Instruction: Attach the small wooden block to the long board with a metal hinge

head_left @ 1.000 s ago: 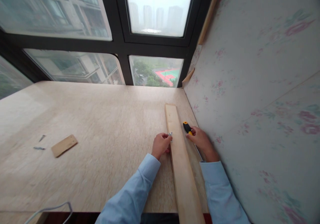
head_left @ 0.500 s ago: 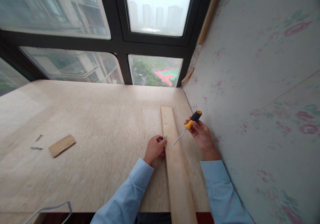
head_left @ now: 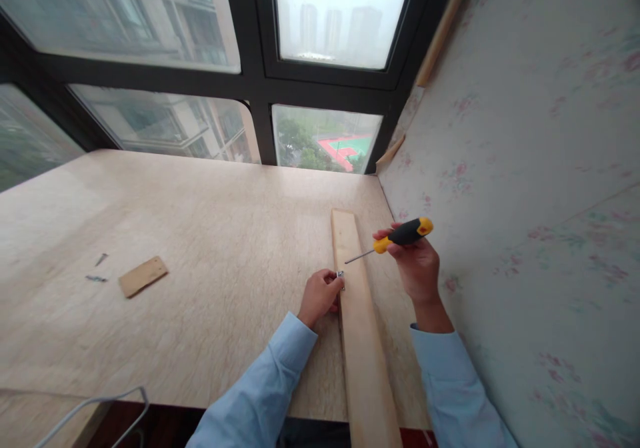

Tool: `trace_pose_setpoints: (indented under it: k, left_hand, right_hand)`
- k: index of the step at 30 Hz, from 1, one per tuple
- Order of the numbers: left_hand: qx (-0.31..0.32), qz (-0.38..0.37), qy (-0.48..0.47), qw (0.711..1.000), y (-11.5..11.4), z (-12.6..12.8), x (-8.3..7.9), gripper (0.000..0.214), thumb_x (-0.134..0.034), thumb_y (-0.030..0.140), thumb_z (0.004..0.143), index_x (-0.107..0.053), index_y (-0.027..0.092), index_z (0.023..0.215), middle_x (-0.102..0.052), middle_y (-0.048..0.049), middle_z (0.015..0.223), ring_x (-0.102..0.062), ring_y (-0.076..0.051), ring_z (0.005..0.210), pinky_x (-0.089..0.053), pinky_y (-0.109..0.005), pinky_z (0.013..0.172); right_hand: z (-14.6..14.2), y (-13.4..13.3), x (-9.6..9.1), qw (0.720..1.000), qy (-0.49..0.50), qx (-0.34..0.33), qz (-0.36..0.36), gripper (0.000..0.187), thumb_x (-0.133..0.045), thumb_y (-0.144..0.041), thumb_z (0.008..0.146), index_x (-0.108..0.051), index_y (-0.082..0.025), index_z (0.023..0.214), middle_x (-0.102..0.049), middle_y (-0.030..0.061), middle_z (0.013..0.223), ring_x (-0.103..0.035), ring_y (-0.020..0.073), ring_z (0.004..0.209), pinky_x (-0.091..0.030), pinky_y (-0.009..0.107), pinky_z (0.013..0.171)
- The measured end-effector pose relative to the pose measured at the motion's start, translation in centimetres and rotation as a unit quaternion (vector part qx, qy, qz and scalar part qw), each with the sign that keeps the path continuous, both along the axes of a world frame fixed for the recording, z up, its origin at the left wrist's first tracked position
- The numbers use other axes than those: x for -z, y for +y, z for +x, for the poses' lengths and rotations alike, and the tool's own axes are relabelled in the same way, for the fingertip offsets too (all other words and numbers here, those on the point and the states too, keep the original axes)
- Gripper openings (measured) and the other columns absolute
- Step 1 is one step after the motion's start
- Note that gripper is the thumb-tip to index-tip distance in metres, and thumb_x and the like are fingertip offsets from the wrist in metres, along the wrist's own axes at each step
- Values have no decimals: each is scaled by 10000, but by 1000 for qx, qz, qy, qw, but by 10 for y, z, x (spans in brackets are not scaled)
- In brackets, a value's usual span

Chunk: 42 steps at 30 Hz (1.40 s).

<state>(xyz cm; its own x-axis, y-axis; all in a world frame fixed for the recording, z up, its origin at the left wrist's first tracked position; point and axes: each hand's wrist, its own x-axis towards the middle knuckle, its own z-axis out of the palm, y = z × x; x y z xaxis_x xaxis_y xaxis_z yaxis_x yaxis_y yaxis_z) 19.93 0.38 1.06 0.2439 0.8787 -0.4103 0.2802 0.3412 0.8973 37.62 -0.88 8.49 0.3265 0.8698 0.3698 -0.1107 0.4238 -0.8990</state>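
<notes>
A long pale wooden board (head_left: 367,348) lies on the marble-patterned sill and runs toward me past its front edge. At the board's left edge, my left hand (head_left: 321,295) is closed with thumb and fingertips on a small metal bracket (head_left: 341,280), mostly covered by the fingers. My right hand (head_left: 417,265) grips a yellow and black screwdriver (head_left: 406,233) by its handle, above the board's right side. The screwdriver's shaft slants down to the left, its tip just above the bracket in view; whether the tip touches anything I cannot tell.
Two screws (head_left: 101,259) lie at the left on the sill (head_left: 225,235), beside a small flat wooden piece (head_left: 143,277). A pale cable (head_left: 90,401) curves at the lower left. A papered wall (head_left: 525,235) stands close on the right, windows behind.
The screwdriver has tilted to a flatter angle, and its tip has come nearer the bracket. My left hand keeps its hold at the board's edge. The whole view has shifted slightly.
</notes>
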Motion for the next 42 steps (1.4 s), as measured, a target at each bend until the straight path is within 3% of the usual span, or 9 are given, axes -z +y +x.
trace_pose_setpoints:
  k: [5, 14, 21, 27, 42]
  left_hand:
    - [1, -13, 1, 1000, 0, 0, -3, 222, -618, 297, 778, -643, 122, 911, -681, -56, 827, -601, -121, 507, -484, -207, 394]
    - [0, -40, -17, 999, 1, 1, -5, 194, -601, 264, 788, -624, 113, 907, -669, -57, 806, -600, -117, 509, -499, -212, 420]
    - [1, -51, -43, 998, 1, 1, -6, 241, -609, 276, 793, -660, 105, 955, -680, -62, 833, -602, -108, 520, -500, -206, 442]
    - [29, -42, -48, 998, 3, 0, -1, 211, -613, 301, 788, -668, 105, 841, -657, -54, 750, -574, -98, 484, -474, -198, 429]
    - [25, 10, 8, 1000, 0, 2, 2, 230, -585, 322, 783, -672, 126, 865, -676, -50, 769, -604, -124, 580, -453, -159, 423]
  right_hand:
    - [-14, 12, -12, 998, -38, -52, -8, 335, -770, -244, 746, -645, -238, 1057, -742, 17, 940, -711, 221, 876, -581, 447, 839]
    - [-12, -7, 1, 999, -51, -13, -3, 341, -727, -254, 796, -605, -243, 1114, -725, 28, 950, -700, 224, 901, -581, 450, 841]
    - [-13, -7, 1, 999, -51, -8, -4, 333, -730, -250, 789, -611, -244, 1101, -721, 19, 943, -697, 214, 885, -577, 442, 842]
    - [-13, -9, 1, 999, -48, -5, 5, 330, -733, -241, 783, -614, -250, 1091, -717, 12, 926, -694, 204, 871, -581, 431, 832]
    - [-14, -9, 2, 998, -58, -5, -12, 342, -754, -279, 765, -619, -250, 1077, -723, 9, 916, -704, 211, 856, -592, 427, 801]
